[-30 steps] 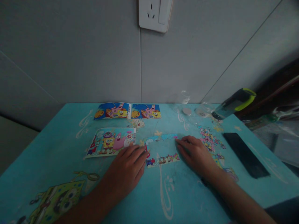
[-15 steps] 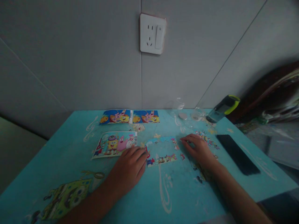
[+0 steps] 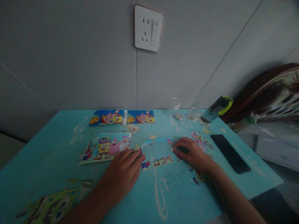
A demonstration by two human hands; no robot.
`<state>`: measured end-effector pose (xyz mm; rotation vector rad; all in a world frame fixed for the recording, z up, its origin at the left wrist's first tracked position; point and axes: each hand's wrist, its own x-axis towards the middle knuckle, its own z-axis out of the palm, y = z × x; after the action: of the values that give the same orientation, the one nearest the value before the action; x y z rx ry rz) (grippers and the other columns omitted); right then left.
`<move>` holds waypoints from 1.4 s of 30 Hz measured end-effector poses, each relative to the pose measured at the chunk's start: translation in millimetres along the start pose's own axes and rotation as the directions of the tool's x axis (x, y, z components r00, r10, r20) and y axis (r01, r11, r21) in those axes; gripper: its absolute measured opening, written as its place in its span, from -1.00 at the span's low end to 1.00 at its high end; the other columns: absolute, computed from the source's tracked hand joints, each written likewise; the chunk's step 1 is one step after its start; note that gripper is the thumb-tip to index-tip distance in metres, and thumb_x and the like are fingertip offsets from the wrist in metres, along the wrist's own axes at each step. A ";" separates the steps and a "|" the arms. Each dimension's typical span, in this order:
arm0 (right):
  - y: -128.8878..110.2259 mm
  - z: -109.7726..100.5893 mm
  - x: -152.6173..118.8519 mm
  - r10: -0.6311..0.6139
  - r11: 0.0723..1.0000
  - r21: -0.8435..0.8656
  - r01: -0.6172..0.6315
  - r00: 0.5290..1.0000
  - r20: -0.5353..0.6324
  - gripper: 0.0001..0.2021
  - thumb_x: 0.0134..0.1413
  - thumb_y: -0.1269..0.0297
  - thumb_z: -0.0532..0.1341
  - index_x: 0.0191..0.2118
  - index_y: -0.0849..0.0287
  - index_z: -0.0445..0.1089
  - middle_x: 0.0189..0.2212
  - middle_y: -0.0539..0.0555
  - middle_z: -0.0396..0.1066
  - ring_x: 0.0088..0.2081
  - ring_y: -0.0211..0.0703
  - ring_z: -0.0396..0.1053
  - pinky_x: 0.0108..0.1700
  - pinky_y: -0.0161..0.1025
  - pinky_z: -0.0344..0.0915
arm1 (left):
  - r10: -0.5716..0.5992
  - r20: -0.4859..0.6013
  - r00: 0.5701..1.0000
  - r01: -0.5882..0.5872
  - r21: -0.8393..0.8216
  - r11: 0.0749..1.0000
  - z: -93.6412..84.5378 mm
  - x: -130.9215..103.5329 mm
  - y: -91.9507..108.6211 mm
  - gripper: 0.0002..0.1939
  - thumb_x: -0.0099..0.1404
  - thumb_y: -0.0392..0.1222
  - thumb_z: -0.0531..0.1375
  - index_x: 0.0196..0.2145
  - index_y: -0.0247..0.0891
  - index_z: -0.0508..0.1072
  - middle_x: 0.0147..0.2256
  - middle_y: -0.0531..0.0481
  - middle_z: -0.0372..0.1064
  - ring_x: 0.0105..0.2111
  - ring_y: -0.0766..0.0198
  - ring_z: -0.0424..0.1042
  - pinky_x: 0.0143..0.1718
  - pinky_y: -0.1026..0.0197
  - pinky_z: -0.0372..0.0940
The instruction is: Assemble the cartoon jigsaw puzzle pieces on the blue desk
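A partly joined jigsaw frame (image 3: 155,163) lies on the turquoise table, its middle showing the tabletop. Spread flat, my left hand (image 3: 127,166) rests with its fingertips on the frame's left edge. At the frame's right edge, my right hand (image 3: 190,151) has its thumb and forefinger pinched together on a small jigsaw piece (image 3: 172,149). A picture card (image 3: 107,147) with cartoon figures lies left of the frame, partly beside my left fingers. Behind my right hand is a heap of loose pieces (image 3: 201,139).
Two blue picture cards (image 3: 107,117) (image 3: 140,117) lie near the wall. Clear containers (image 3: 174,107), a bottle (image 3: 216,109) with a green loop, and a dark phone-like slab (image 3: 230,153) are at the back and right. A wall socket (image 3: 148,28) is above.
My right hand has come against the frame's right edge, bringing the small piece there. My left hand stays on the left edge. The whole view has shifted slightly.
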<state>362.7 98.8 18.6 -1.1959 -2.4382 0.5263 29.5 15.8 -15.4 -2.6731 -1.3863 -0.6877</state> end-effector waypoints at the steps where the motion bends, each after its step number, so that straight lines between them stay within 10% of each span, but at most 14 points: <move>1: 0.5 0.0 -0.2 0.011 1.000 0.009 -0.011 1.000 0.001 -0.86 0.27 0.16 0.29 -0.12 0.04 0.54 -0.16 0.10 0.51 -0.09 -0.04 0.44 0.03 -0.01 0.34 | 0.006 -0.004 1.000 -0.006 0.002 1.000 0.5 -0.1 -0.5 -0.67 0.45 -0.30 0.09 0.12 -0.23 0.44 0.11 -0.10 0.42 0.10 0.02 0.36 0.16 -0.19 0.30; 28: 30.0 -15.1 -2.9 0.037 0.996 -0.068 -0.053 0.975 -0.218 -0.77 0.36 0.20 0.14 -0.16 0.10 0.55 -0.25 0.12 0.55 -0.21 -0.06 0.46 -0.09 -0.08 0.37 | 0.002 0.018 1.000 -0.003 0.063 0.998 2.9 -2.2 -4.5 -0.67 0.45 -0.26 0.09 0.11 -0.20 0.47 0.12 -0.13 0.40 0.11 0.00 0.39 0.14 -0.19 0.34; 42: 36.7 -15.2 -7.2 0.266 0.953 -0.057 -0.298 0.910 -0.320 -0.76 0.30 0.16 0.16 -0.17 0.12 0.55 -0.32 0.10 0.55 -0.35 -0.09 0.44 -0.26 -0.12 0.36 | 0.049 0.013 0.999 -0.049 0.054 0.997 4.8 -7.3 -9.1 -0.63 0.44 -0.25 0.09 0.16 -0.21 0.43 0.17 -0.11 0.38 0.14 0.01 0.35 0.18 -0.18 0.28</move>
<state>398.6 116.4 12.8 -1.5604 -2.0617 0.2637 20.4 16.9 -24.0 -2.6637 -1.3173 -0.6226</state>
